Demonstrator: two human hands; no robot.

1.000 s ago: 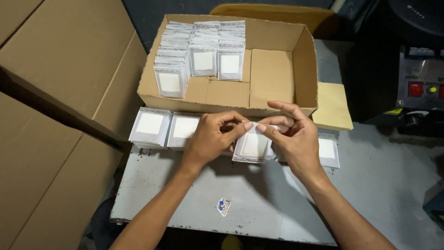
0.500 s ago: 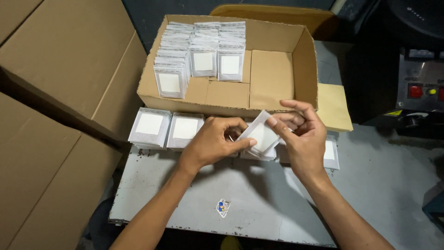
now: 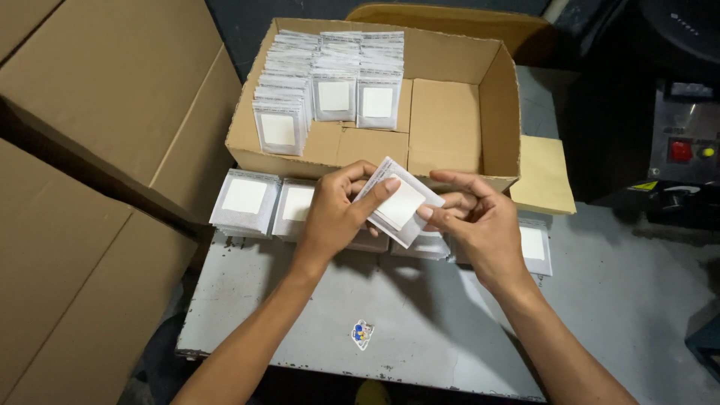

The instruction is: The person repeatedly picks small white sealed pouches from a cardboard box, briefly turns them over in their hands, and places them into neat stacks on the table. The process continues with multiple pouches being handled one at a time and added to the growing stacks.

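White and glossy, a small flat square packet with a grey border (image 3: 398, 204) sits tilted between both hands above the near edge of a grey metal table (image 3: 420, 330). The left hand (image 3: 335, 214) is clamped on the packet, thumb pressed on its upper face and fingers behind; the right hand (image 3: 480, 225) pinches its edge at about 3 o'clock, with the other fingers spread loosely.

Just under and around the hands, low stacks of similar flat packets (image 3: 245, 201) lie in a row on the table, from 9 o'clock of the held packet across to 3 o'clock.

At 12 o'clock stands an open brown corrugated cardboard box (image 3: 450, 124). Its left half holds upright rows of the same packets (image 3: 334, 71), packed face-forward in three files; its right half shows bare cardboard floor.

At 2 o'clock, beside the box, lies a flat tan cardboard sheet (image 3: 544, 176). Large plain cardboard cartons (image 3: 97, 112) fill the 9 o'clock side. At 6 o'clock, on the scuffed table top, is a small colourful sticker (image 3: 362, 334). At 3 o'clock, farther off, stands a dark machine with a red button (image 3: 681, 150).
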